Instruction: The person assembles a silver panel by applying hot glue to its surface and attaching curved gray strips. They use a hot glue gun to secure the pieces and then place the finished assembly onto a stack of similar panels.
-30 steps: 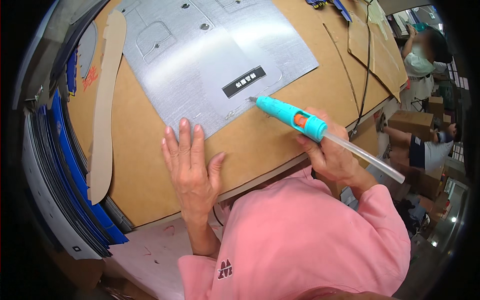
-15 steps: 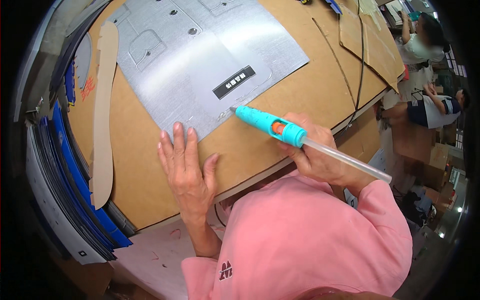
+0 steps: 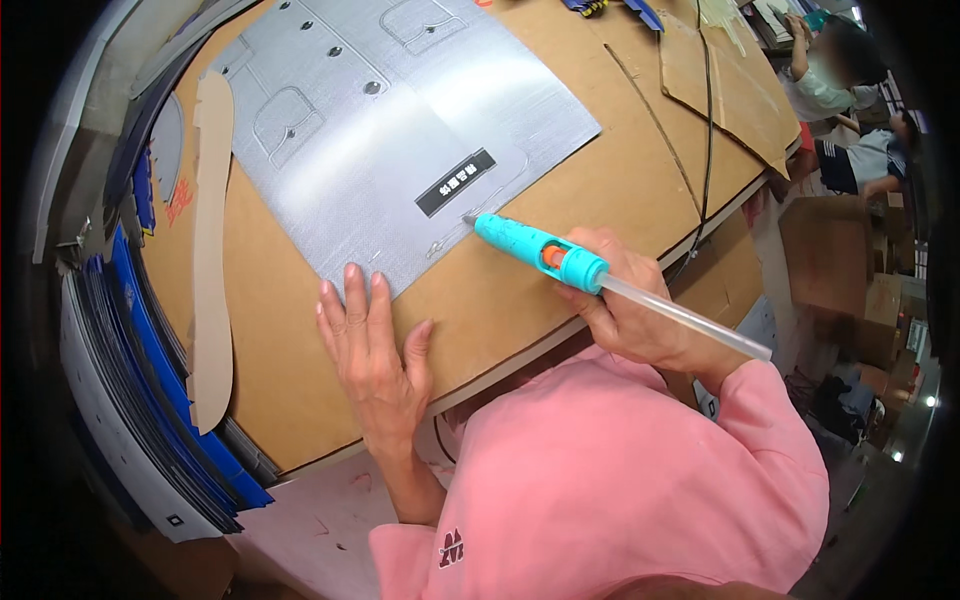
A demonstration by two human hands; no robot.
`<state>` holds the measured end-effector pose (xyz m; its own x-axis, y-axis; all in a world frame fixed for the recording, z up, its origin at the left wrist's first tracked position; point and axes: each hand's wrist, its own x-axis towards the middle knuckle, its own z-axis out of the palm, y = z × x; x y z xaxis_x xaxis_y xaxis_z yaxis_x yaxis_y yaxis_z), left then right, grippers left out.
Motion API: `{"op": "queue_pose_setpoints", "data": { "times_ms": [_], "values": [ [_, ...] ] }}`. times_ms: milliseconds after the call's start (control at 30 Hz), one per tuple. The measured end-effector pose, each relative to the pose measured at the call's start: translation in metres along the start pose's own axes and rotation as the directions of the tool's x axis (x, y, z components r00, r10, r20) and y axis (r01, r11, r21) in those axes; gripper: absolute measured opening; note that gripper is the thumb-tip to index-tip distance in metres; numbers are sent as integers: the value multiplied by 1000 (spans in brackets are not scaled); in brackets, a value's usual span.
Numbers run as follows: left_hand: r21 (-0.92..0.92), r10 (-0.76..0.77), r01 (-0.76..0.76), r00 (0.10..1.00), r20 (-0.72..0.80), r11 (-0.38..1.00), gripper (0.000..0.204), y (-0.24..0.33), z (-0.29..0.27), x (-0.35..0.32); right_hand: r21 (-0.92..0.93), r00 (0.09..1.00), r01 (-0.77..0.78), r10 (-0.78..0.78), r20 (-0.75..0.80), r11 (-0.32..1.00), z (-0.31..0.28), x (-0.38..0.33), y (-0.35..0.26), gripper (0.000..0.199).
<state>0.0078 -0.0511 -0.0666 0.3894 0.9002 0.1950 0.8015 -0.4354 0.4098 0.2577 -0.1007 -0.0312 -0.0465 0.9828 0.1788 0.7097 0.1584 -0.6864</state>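
A silvery grey textured sheet [image 3: 400, 160] with stitched pocket outlines, snaps and a small black label [image 3: 455, 183] lies on a brown cardboard work surface [image 3: 560, 270]. My left hand [image 3: 375, 350] rests flat, fingers spread, with the fingertips at the sheet's near edge. My right hand [image 3: 625, 300] grips a turquoise glue gun [image 3: 540, 250] with a clear glue stick [image 3: 690, 318] sticking out behind. The gun's tip touches the sheet just below the black label.
A long curved cardboard strip [image 3: 210, 250] lies at the left. Blue and dark sheets [image 3: 150, 400] are stacked along the left edge. A black cable [image 3: 708, 130] crosses cut cardboard pieces at the upper right. Other people [image 3: 835, 70] sit by boxes [image 3: 830, 250] at the far right.
The glue gun tip has moved left and back along the sheet near the black label. My left hand stays flat at the sheet's near edge.
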Motion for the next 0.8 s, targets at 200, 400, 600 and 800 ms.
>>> {"op": "queue_pose_setpoints", "data": {
  "times_ms": [200,400,600,800],
  "values": [
    [10,13,-13,1000,4,1000,56,-1,-1,1,-20,1000,-18,17,-16,1000,-8,0,-1,43],
    [4,8,-8,1000,-7,1000,54,0,-1,1,-80,995,-79,73,-73,994,-10,-3,3,40],
    [3,18,-18,1000,-8,1000,56,0,0,1,-75,996,-30,23,-87,997,-10,-7,8,37],
    [5,18,-18,1000,-6,1000,56,-1,0,1,-51,999,-15,12,-52,999,-7,-3,6,38]
  ]
}}
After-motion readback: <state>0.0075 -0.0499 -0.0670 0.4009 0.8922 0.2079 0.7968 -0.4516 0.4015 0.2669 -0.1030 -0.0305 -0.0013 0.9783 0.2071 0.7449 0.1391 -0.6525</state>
